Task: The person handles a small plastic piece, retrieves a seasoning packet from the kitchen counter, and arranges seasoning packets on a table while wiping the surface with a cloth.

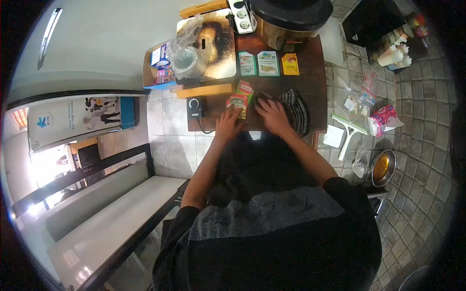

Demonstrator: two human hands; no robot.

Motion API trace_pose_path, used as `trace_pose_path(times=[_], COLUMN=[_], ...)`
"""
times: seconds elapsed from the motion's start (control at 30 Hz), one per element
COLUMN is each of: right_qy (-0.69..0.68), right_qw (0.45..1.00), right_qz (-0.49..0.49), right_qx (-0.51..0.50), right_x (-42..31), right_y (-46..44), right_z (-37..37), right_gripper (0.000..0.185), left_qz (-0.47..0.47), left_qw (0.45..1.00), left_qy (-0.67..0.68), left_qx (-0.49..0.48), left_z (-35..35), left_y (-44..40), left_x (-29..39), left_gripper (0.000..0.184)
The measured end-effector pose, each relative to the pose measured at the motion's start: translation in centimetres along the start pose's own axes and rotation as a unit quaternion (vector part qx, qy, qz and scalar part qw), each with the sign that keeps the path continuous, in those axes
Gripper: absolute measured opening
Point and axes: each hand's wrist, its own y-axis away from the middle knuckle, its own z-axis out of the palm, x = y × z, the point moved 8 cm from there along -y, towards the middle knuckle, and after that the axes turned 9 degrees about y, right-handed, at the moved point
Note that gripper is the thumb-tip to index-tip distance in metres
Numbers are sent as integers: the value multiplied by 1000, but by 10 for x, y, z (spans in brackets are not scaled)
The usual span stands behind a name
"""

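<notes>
My left hand (229, 124) lies at the lower edge of a red and green Saori sauce sachet (237, 101), its fingers stretched out and touching the packet. Under that sachet, part of another green and red packet (245, 88) shows. To the right, my right hand (273, 115) rests with fingers apart on a dark striped cloth (294, 110), bunched on the brown wooden table (310, 72). Farther back, a green-and-white sachet (247, 64), a larger white and green sachet (268, 64) and a yellow sachet (290, 64) lie in a row.
A large lidded pot (286, 36) and a power strip (241, 18) stand behind. Left are a scorched board (221, 51), plastic-wrapped stuff (188, 64), a box (147, 70) and a black dial device (195, 107). On the tiles right lie a squeegee (347, 135) and a pan (383, 168).
</notes>
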Motion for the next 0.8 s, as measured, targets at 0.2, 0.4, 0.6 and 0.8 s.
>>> trace_pose_path(times=[0.2, 0.4, 0.6, 0.8], right_qy=[-26, -1, -26, 105], right_qw=[998, 995, 993, 981], right_qz=[32, 57, 9, 162], right_qx=[-45, -79, -113, -6], right_x=[62, 16, 49, 62], right_y=[26, -18, 39, -17], right_z=[-9, 5, 3, -7], right_gripper=[46, 51, 51, 47], left_qz=[18, 22, 19, -13], left_qw=[998, 999, 998, 998], left_qy=[34, 15, 22, 18], left_qx=[40, 31, 55, 53], left_z=[-2, -3, -3, 0], left_y=[5, 6, 7, 9], left_x=[1, 3, -1, -8], left_gripper=[57, 57, 56, 56])
